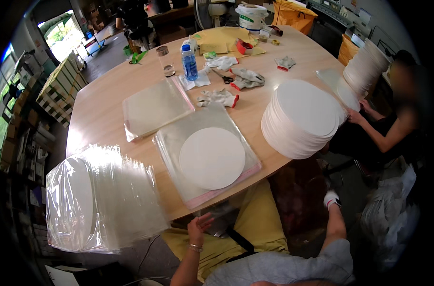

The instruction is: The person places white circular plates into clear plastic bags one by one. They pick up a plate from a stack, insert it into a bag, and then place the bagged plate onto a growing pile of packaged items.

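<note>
Your left hand is raised just below the near edge of the tabletop, palm up, fingers spread and empty. Your right hand reaches down to the right, well below the tabletop edge; its fingers are hidden, so I cannot tell whether they hold anything.

The white disc lies on the clear bag at the near edge, directly beyond your left hand. The bag's pink-edged near end overhangs the tabletop rim.

Risks, as judged:
- A careless pull on the overhanging end could slide the bag and disc off toward your lap.
- The tall stack of white discs, just to the right, leans and sits at the tabletop's right edge; a brush from your right forearm coming up could topple it.
- The bundle of bagged discs at near left stands partly beyond the rim and looks unstable.

Open room: bare tabletop lies between the bag and the stack, and along the left side. The second pile of clear bags sits farther away, just beside the first. A co-worker's hand works at the far right.
</note>
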Available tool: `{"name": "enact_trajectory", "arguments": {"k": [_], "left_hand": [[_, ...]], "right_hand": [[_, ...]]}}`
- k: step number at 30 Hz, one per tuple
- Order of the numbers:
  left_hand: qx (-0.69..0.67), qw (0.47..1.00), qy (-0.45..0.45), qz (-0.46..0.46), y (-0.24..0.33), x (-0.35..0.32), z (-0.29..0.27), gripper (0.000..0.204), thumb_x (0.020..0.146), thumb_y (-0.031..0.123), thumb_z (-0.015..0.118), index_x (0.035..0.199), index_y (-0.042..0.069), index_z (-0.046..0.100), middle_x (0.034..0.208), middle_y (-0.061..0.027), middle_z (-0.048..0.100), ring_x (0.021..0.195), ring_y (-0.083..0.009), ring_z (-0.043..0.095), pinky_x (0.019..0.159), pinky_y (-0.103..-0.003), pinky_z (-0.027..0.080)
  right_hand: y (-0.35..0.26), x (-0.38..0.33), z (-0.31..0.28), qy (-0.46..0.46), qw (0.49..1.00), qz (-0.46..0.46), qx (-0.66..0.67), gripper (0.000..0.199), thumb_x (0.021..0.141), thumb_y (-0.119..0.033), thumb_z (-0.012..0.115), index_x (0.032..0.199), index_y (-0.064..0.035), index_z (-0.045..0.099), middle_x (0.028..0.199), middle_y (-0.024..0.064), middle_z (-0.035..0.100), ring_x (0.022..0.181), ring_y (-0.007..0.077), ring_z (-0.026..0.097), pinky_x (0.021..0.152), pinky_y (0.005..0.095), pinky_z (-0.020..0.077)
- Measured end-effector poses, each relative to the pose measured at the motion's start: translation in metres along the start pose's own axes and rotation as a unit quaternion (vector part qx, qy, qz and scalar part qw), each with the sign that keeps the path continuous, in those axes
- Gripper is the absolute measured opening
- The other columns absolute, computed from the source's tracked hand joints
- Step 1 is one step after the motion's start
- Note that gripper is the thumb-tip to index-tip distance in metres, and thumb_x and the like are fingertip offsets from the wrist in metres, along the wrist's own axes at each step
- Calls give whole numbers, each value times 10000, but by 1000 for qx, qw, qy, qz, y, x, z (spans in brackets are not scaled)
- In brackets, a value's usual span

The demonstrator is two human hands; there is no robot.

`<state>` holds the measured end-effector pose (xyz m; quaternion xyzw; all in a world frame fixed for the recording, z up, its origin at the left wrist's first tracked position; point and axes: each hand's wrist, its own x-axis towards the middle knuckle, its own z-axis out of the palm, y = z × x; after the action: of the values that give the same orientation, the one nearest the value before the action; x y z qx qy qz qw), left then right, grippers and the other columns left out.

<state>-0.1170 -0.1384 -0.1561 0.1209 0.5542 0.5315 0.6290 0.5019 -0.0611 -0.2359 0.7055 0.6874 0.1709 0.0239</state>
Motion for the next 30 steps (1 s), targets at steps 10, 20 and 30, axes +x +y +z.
{"name": "enact_trajectory", "arguments": {"k": [10,20,30], "left_hand": [[51,997,-51,23,19,-5,-20,362,921,276,420,1000,-5,634,1072,-146,631,875,-242,637,711,-338,497],[649,470,-49,595,77,28,4,238,701,117,708,932,110,649,1086,-31,613,883,-225,581,772,-325,448],[509,709,-54,484,49,27,-18,114,847,139,568,784,84,646,759,-64,642,718,-237,598,638,-354,457]], "right_hand": [[-269,139,-164,287,796,-372,382,368,623,-102,733,954,-117,573,1093,15,559,1038,255,522,924,481,397],[-266,177,-184,152,698,-541,444,102,677,-121,703,745,-116,626,867,-41,630,917,193,562,824,418,441],[-243,160,-169,-5,782,-401,478,34,696,-161,653,690,-133,635,673,48,612,643,253,592,609,380,475]]}}
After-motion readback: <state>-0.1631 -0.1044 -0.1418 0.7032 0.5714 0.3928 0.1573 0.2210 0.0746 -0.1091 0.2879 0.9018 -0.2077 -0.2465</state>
